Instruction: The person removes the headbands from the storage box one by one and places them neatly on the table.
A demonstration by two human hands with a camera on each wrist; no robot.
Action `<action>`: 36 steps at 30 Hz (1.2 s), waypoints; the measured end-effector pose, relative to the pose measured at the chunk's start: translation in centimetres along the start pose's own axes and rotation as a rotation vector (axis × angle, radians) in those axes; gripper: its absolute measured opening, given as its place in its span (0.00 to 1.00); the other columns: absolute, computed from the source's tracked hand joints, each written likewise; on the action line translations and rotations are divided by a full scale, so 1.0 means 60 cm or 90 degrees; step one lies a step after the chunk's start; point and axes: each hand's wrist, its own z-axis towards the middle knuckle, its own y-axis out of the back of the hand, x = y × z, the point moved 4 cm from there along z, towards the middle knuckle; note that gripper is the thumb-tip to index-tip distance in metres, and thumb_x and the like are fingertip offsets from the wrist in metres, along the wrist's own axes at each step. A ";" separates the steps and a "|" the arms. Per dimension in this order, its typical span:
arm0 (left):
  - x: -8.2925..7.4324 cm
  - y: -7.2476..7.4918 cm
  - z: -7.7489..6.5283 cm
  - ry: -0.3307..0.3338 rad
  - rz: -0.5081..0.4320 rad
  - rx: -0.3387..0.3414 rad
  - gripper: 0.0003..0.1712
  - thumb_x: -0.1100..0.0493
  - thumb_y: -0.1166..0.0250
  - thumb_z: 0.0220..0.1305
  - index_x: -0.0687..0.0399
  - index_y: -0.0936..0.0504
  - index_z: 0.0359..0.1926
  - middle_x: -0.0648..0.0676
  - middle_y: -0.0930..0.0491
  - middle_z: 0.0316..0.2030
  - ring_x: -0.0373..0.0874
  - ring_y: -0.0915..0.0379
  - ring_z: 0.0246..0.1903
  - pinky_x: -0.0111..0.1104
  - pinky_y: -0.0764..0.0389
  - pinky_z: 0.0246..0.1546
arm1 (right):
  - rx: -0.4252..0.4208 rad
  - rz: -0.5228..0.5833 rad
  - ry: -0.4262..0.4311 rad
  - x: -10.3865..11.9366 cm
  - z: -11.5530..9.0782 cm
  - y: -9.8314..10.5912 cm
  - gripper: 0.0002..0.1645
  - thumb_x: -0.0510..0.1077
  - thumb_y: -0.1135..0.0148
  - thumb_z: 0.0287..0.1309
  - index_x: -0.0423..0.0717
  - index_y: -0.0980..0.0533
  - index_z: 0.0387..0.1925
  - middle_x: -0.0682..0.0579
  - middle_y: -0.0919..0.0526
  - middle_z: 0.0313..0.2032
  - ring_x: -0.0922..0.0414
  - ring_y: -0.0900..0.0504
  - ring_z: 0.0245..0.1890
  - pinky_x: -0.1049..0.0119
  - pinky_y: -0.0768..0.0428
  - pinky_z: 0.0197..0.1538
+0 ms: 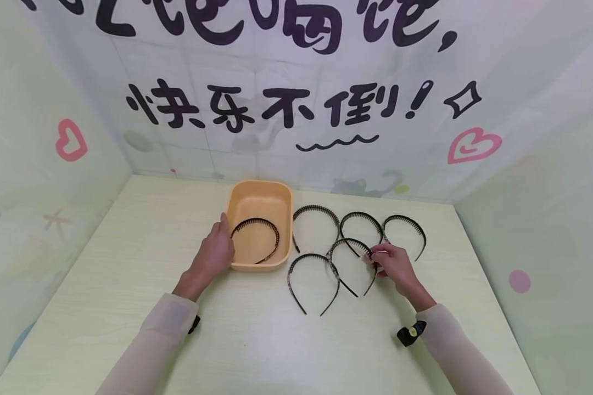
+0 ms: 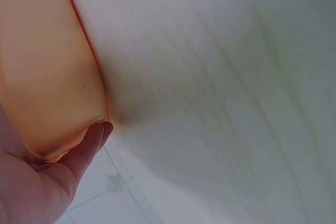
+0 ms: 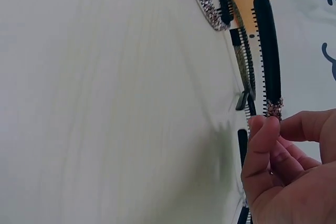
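Observation:
My right hand (image 1: 391, 264) pinches one side of a black toothed headband (image 1: 348, 240), thumb against fingers. In the right wrist view, coppery glitter shows on this headband (image 3: 270, 51) beside the fingertips. The band overlaps its neighbours in the head view. My left hand (image 1: 216, 247) holds the left side of an orange plastic box (image 1: 259, 268); in the left wrist view its fingers lie along the box's outer wall (image 2: 52, 66), and the thumb is hidden. One black headband (image 1: 278, 236) lies inside the box.
Near the pinched band, several more headbands lie on the pale table: one close to the box (image 1: 316, 207), one in front (image 1: 313, 255), one behind (image 1: 361, 213), one at far right (image 1: 423, 233). Printed walls (image 1: 257, 148) enclose the table at the back and sides.

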 end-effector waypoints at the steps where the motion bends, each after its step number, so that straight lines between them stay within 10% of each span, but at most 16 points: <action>1: 0.000 0.000 0.000 -0.002 0.000 -0.002 0.36 0.68 0.55 0.70 0.81 0.58 0.72 0.79 0.35 0.59 0.70 0.24 0.45 0.56 0.20 0.42 | 0.000 -0.005 -0.003 -0.003 -0.001 0.003 0.17 0.38 0.46 0.66 0.33 0.23 0.52 0.46 0.11 0.38 0.61 0.17 0.29 0.67 0.20 0.28; 36: 0.001 0.001 0.001 0.010 0.002 0.008 0.37 0.68 0.53 0.71 0.79 0.58 0.73 0.79 0.35 0.60 0.71 0.24 0.47 0.56 0.21 0.44 | 0.124 -0.012 -0.024 -0.038 -0.031 0.049 0.16 0.34 0.49 0.68 0.29 0.28 0.54 0.46 0.14 0.39 0.56 0.16 0.32 0.59 0.15 0.29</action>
